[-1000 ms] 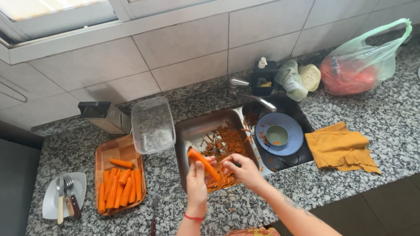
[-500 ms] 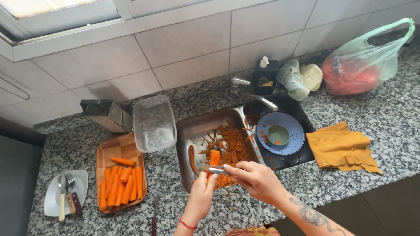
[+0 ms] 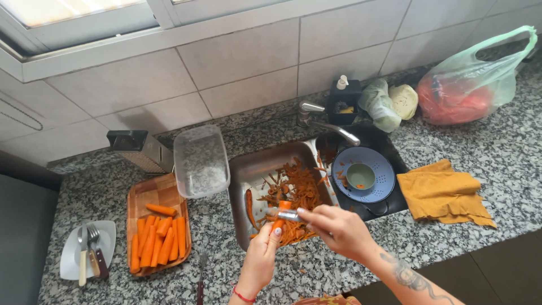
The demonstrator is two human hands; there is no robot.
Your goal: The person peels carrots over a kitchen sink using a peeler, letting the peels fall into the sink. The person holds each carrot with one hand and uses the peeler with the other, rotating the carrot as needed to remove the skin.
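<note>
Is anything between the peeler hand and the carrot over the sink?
Nothing visible: the right hand holds the peeler against the carrot, gripped from below by the left hand, above the peel-filled metal tray.

I register: orange carrot point(image 3: 280, 217) over orange peelings point(image 3: 296, 189) in grey metal tray point(image 3: 254, 166), speckled grey-black granite counter point(image 3: 497, 155), mustard-yellow cloth point(image 3: 446, 192), blue colander point(image 3: 375, 169), brown wooden tray point(image 3: 161, 189), translucent green bag point(image 3: 468, 85), white tiles point(image 3: 248, 68).

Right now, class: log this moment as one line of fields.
left hand: holds carrot | right hand: peeler on carrot | over: metal tray with peels | beside: board of peeled carrots
</note>
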